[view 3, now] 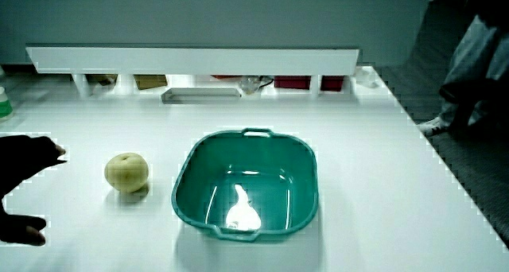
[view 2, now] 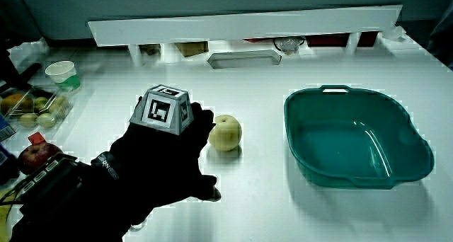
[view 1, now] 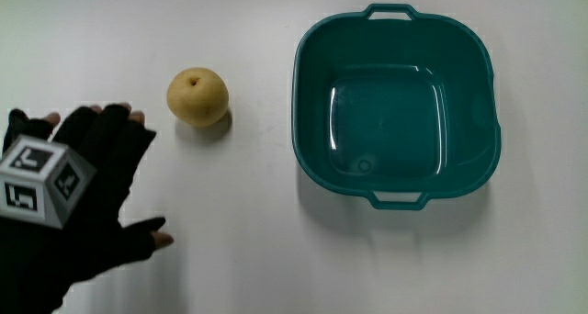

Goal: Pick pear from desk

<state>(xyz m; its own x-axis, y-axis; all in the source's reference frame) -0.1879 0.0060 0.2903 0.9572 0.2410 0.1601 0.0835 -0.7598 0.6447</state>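
The hand [view 1: 69,199] nears the pear [view 1: 197,97], its grip spread and empty. The pear rests on the counter [view 1: 248,250] between hand and teal basin [view 1: 397,103]. Reaching seems underway; next, the fingers must close around the fruit.

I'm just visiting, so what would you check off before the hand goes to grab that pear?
1. Pear in plain sight on the table, uncovered: ok.
2. Hand empty, fingers spread: ok.
3. Hand beside the pear, a gap between them, nothing lying in it: ok.
4. Teal basin apart from the pear, out of the hand's way: ok.
5. Pear resting steady: cannot tell.
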